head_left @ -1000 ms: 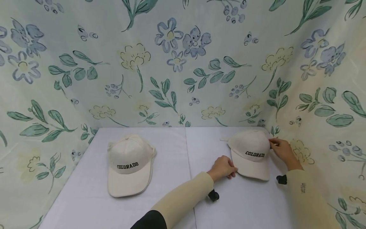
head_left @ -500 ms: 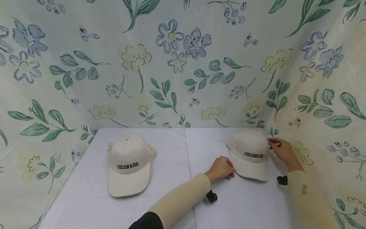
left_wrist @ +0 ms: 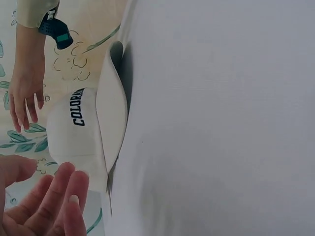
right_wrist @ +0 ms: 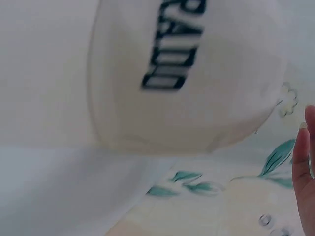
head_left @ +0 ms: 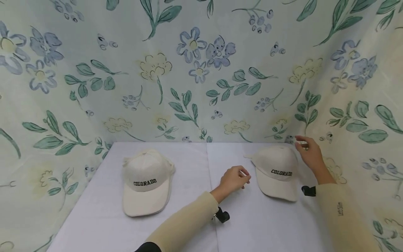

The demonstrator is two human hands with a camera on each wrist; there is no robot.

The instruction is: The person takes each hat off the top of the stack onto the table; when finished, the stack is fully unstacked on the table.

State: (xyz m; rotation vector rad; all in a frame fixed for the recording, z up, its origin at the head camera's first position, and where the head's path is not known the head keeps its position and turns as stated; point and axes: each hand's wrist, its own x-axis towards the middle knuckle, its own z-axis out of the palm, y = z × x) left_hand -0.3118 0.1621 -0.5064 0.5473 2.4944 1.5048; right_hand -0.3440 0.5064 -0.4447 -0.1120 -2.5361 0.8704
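Observation:
A cream baseball cap (head_left: 275, 171) lettered COLORADO sits on the right half of the table, its brim toward me. To its left, my left hand (head_left: 233, 180) hovers apart from the brim, fingers loosely bent around nothing. Beside the crown on the far right, my right hand (head_left: 309, 152) is raised with relaxed fingers and holds nothing. The left wrist view shows the cap (left_wrist: 78, 128) past my left fingers (left_wrist: 61, 189). Close up in the right wrist view are the crown and lettering, with part of my right hand (right_wrist: 306, 167) at the edge.
A second cream COLORADO cap (head_left: 146, 185) rests on the left half of the white-covered table (head_left: 104, 210). Flower-patterned cloth (head_left: 195, 94) hangs behind and along both sides, close to my right arm. A seam or crease runs down the table's middle.
Both hands have come away from the right cap: the left moved back to the left, the right rose slightly. The cap stays in place. The head view has shifted a little.

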